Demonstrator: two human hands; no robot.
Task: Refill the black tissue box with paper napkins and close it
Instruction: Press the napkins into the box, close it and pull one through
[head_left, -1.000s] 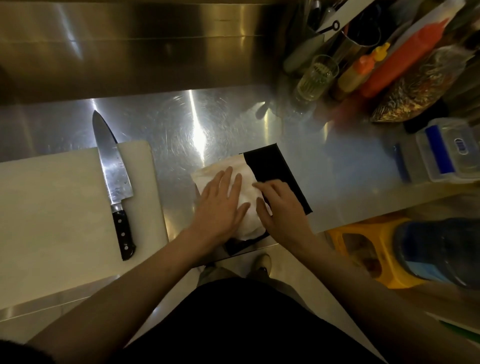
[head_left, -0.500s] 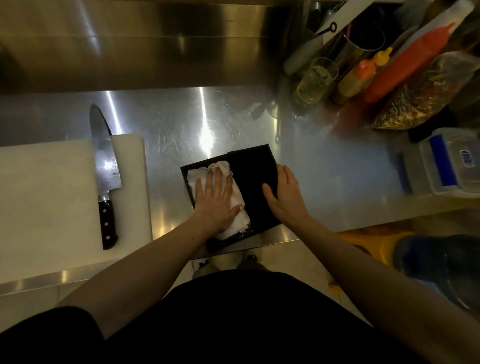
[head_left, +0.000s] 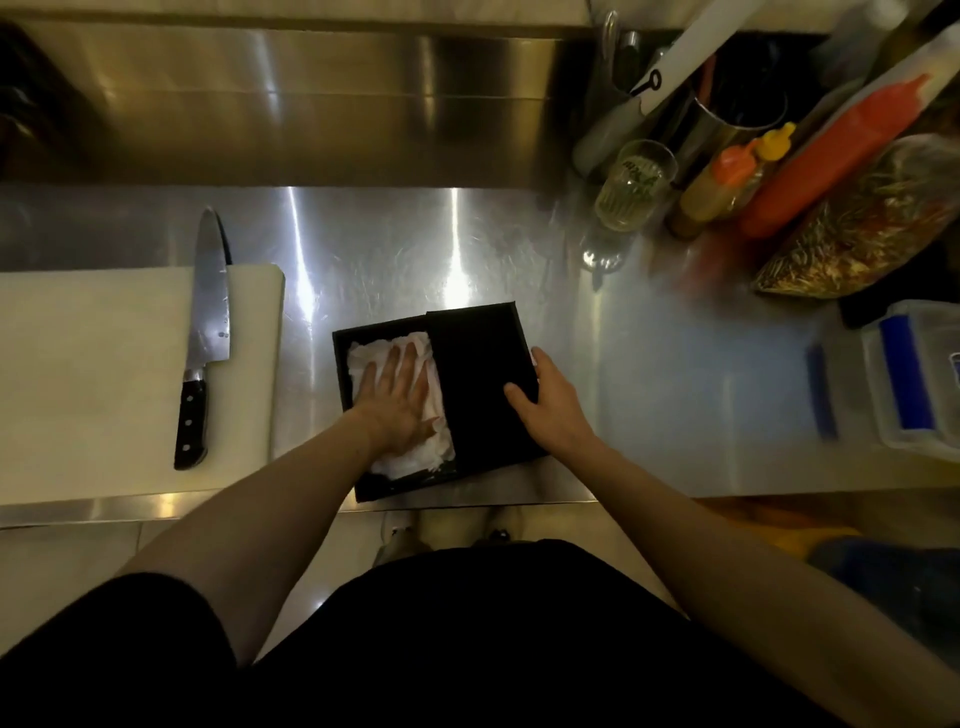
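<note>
The black tissue box (head_left: 344, 364) lies flat near the front edge of the steel counter. White paper napkins (head_left: 415, 452) fill its left part. My left hand (head_left: 395, 400) lies flat on the napkins, fingers spread, pressing them down. A black lid (head_left: 475, 379) covers the right half of the box. My right hand (head_left: 545, 405) grips the lid's right edge, thumb on top.
A white cutting board (head_left: 93, 374) lies to the left with a chef's knife (head_left: 205, 332) on it. At the back right stand a glass (head_left: 631, 187), sauce bottles (head_left: 727, 182) and a bagged food pack (head_left: 872, 223). A clear plastic container (head_left: 914, 379) sits at the right.
The napkins have gone down into the box under my left hand. My right hand moved from the napkins to the lid's right edge, and the lid slid left over the box.
</note>
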